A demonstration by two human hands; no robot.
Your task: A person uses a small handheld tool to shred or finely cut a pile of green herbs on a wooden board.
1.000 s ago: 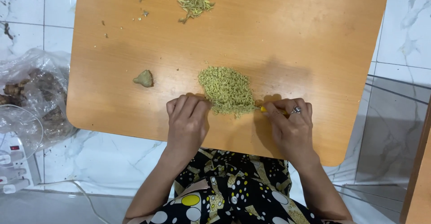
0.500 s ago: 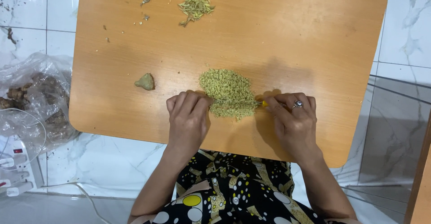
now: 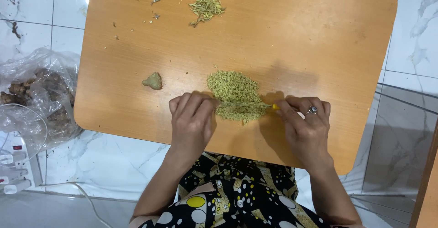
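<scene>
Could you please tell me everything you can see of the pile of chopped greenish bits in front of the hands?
The pile of chopped bits is yellowish green, finely minced and looks dry and crumbly. It lies as a low heap on the wooden board, near its front edge. A knife with a yellow handle lies across its near part, the left hand pressing its tip, the right hand gripping the handle.

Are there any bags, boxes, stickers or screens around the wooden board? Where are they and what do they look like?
Clear plastic bag: on the tiled floor left of the wooden board, crumpled and see-through, with brown knobbly pieces inside.
Clear plastic lid or container: in front of the bag, rounded and see-through.
White power strip: at the lower left edge, flat, with small red marks.
No screens or signs show.
</scene>
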